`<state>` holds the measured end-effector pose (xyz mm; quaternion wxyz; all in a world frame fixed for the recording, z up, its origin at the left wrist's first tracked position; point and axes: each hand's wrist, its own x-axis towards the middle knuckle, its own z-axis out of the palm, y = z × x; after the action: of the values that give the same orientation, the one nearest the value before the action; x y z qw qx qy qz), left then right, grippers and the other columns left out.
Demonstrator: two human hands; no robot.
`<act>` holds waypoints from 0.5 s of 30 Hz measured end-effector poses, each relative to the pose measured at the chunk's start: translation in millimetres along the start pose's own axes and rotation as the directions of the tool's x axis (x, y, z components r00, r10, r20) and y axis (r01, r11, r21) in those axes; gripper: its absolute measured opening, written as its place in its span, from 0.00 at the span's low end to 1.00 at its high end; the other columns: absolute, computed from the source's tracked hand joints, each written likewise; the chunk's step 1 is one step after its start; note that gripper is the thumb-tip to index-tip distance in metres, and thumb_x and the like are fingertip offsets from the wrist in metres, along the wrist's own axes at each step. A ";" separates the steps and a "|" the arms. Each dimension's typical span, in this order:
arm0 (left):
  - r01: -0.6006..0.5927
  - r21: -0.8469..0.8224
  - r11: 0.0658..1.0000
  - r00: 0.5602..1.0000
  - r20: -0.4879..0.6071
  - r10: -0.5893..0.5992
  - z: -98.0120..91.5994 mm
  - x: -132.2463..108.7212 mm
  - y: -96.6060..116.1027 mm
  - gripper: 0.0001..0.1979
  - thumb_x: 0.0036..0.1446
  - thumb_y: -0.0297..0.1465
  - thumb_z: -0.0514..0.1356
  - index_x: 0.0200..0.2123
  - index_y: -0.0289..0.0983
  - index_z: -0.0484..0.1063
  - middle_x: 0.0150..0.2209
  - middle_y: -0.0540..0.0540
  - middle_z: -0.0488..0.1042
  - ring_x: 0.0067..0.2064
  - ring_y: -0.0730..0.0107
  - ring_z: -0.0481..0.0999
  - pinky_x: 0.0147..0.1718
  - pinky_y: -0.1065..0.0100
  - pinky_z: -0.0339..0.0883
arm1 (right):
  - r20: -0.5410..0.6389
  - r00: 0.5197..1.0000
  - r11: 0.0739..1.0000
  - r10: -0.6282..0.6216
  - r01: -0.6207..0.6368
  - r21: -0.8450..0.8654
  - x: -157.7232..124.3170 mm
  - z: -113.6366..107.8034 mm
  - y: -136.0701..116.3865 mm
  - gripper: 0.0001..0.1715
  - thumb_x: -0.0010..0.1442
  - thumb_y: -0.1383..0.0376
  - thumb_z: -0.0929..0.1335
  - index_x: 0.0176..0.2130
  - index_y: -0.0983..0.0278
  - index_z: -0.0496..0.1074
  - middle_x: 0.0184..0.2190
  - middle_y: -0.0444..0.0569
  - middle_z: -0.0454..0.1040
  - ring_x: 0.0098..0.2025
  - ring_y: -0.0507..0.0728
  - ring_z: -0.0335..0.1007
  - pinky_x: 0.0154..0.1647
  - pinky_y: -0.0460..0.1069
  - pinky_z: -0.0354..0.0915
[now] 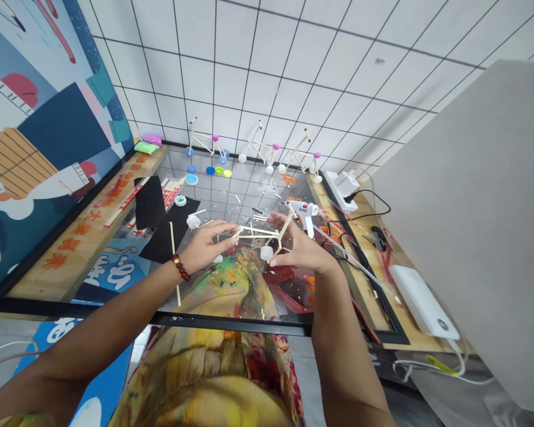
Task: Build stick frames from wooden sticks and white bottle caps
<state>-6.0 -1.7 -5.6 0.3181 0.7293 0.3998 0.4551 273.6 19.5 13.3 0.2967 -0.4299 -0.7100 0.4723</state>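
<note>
Both hands are at a small bicycle-like stick frame (258,232) made of pale wooden sticks, with white cap wheels. My left hand (209,242) pinches the frame's left end between thumb and fingers. Around the forked right end curls my right hand (300,244), its thumb beside a white cap (267,254). Another white cap (193,221) shows at the left, behind my left hand. A single loose wooden stick (174,264) lies by my left wrist. Just beyond my right hand is a white hot glue gun (303,210).
Three similar stick models with pink pieces, one of them a blue-wheeled model (204,142), stand along the tiled wall. Coloured caps (218,171), chopstick packets (173,193) and black sheets (171,231) lie to the left. A power strip (340,193), cables and scissors (377,238) are at right.
</note>
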 end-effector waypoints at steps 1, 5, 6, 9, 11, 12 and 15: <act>-0.003 -0.005 1.000 1.000 -0.003 0.003 -0.1 0.0 -0.2 0.15 0.59 0.37 0.64 0.47 0.38 0.79 0.45 0.41 0.80 0.47 0.62 0.78 0.51 0.59 0.71 | -0.011 1.000 0.999 0.010 -0.011 -0.035 0.1 1.7 1.2 0.60 0.36 0.57 0.83 0.63 0.58 0.60 0.62 0.57 0.64 0.63 0.67 0.63 0.63 0.62 0.61; -0.004 -0.016 1.000 1.000 -0.003 0.004 -0.4 -0.1 -0.5 0.15 0.59 0.36 0.64 0.47 0.38 0.79 0.45 0.42 0.79 0.47 0.63 0.78 0.51 0.61 0.71 | 0.011 1.000 1.000 0.025 -0.025 -0.003 3.4 6.5 8.2 0.40 0.47 0.57 0.79 0.55 0.61 0.66 0.49 0.51 0.73 0.49 0.61 0.72 0.53 0.58 0.69; -0.002 -0.014 1.000 1.000 0.000 0.002 -0.5 -0.1 -0.2 0.15 0.59 0.36 0.64 0.47 0.38 0.79 0.45 0.42 0.79 0.47 0.63 0.78 0.51 0.61 0.71 | 0.024 0.999 0.999 0.025 -0.026 0.022 4.2 6.7 9.7 0.38 0.48 0.56 0.78 0.55 0.61 0.66 0.46 0.50 0.74 0.47 0.60 0.73 0.51 0.57 0.70; -0.003 -0.005 1.000 1.000 0.011 0.003 -0.7 -0.1 1.4 0.14 0.59 0.37 0.64 0.47 0.38 0.79 0.45 0.41 0.79 0.47 0.62 0.78 0.50 0.60 0.71 | 0.011 1.000 0.998 0.023 -0.023 0.056 5.0 5.6 11.2 0.37 0.49 0.57 0.77 0.55 0.61 0.67 0.43 0.48 0.76 0.43 0.58 0.73 0.46 0.55 0.71; -0.012 0.004 1.000 1.000 0.012 0.012 -0.7 0.0 2.3 0.15 0.59 0.37 0.64 0.47 0.38 0.79 0.45 0.41 0.80 0.47 0.61 0.78 0.50 0.59 0.72 | -0.020 1.000 0.999 0.023 -0.022 0.049 4.8 5.0 9.9 0.37 0.48 0.58 0.78 0.55 0.61 0.68 0.43 0.48 0.76 0.42 0.58 0.73 0.45 0.54 0.71; -0.016 0.007 1.000 1.000 0.008 0.015 -0.6 0.0 2.6 0.15 0.59 0.37 0.64 0.48 0.38 0.78 0.45 0.41 0.80 0.47 0.61 0.78 0.50 0.59 0.72 | -0.035 0.999 0.999 0.023 -0.021 0.043 4.7 5.0 8.9 0.38 0.47 0.58 0.78 0.55 0.61 0.69 0.44 0.48 0.76 0.41 0.57 0.74 0.45 0.53 0.71; -0.018 0.012 1.000 1.000 -0.001 0.018 -0.4 -0.2 2.2 0.15 0.58 0.36 0.64 0.48 0.38 0.78 0.45 0.41 0.80 0.47 0.61 0.78 0.50 0.59 0.71 | -0.049 0.998 0.999 0.025 -0.023 0.042 4.6 5.3 6.6 0.38 0.45 0.59 0.79 0.54 0.61 0.70 0.44 0.48 0.77 0.41 0.57 0.74 0.45 0.53 0.71</act>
<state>-5.8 -2.9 -3.6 0.3095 0.7344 0.3962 0.4559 269.3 22.7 5.3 0.3175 -0.4439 -0.6872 0.4796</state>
